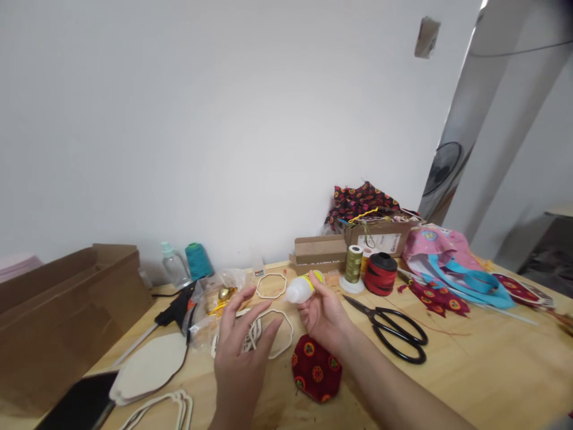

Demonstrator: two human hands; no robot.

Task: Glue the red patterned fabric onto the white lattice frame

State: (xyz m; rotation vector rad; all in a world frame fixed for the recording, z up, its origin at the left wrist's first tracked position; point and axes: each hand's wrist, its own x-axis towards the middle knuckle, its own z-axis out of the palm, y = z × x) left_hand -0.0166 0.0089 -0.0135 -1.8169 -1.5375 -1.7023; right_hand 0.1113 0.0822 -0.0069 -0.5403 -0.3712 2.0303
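My right hand (324,313) holds a small white bottle (301,289) with a yellow label, tilted with its narrower end toward the left. My left hand (244,340) is raised to the left of it, fingers apart, with nothing in them. Beneath my right hand lies a dark red patterned fabric piece (316,369) on the wooden table. Thin scalloped frames lie behind and between my hands, one farther back (271,275) and one nearer (292,334); my left hand partly hides others.
Black-handled scissors (389,328) lie right of my right arm. Behind stand a green thread spool (354,264), a red spool (380,275) and a cardboard box (380,236). On the left are a long carton (76,316), a glue gun (174,307) and pale panels (150,364).
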